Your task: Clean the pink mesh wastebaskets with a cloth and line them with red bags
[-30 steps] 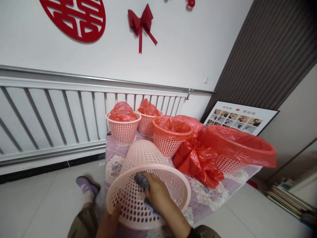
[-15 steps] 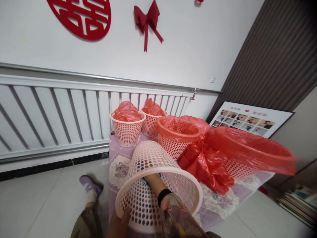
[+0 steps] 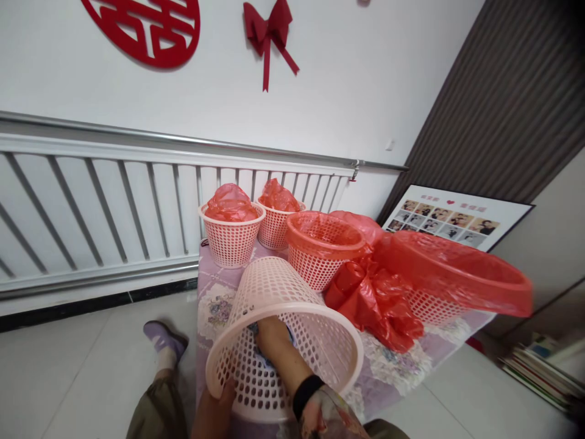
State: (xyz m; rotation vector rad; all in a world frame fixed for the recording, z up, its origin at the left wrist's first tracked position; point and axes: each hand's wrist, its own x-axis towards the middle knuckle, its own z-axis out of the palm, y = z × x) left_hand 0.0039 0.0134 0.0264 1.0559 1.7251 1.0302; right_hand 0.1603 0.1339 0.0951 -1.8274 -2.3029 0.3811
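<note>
A pale pink perforated plastic basket [image 3: 278, 280] lies tipped on its side, its wide mouth facing me. Around the lower left of its rim my left hand [image 3: 218, 405] is closed, fingers partly hidden by the basket wall. Inside the mouth, my right hand [image 3: 273, 337] presses a bluish cloth [image 3: 264, 360] against the inner wall. Most of the cloth is covered by that hand. Just right of the basket sits a crumpled heap of red plastic bags [image 3: 384, 305] with a roll at its left end.
Behind stand a red-lined basket [image 3: 315, 268] and two baskets [image 3: 231, 244] with red bags bunched inside. A larger red-lined basket [image 3: 439, 305] is at the right. All rest on a flowered tablecloth [image 3: 214, 308]. A white radiator [image 3: 137, 207] runs along the wall.
My right hand has drawn back toward the basket's mouth, and more of it and the cloth now shows. My left hand keeps its hold on the rim. The view has shifted slightly.
</note>
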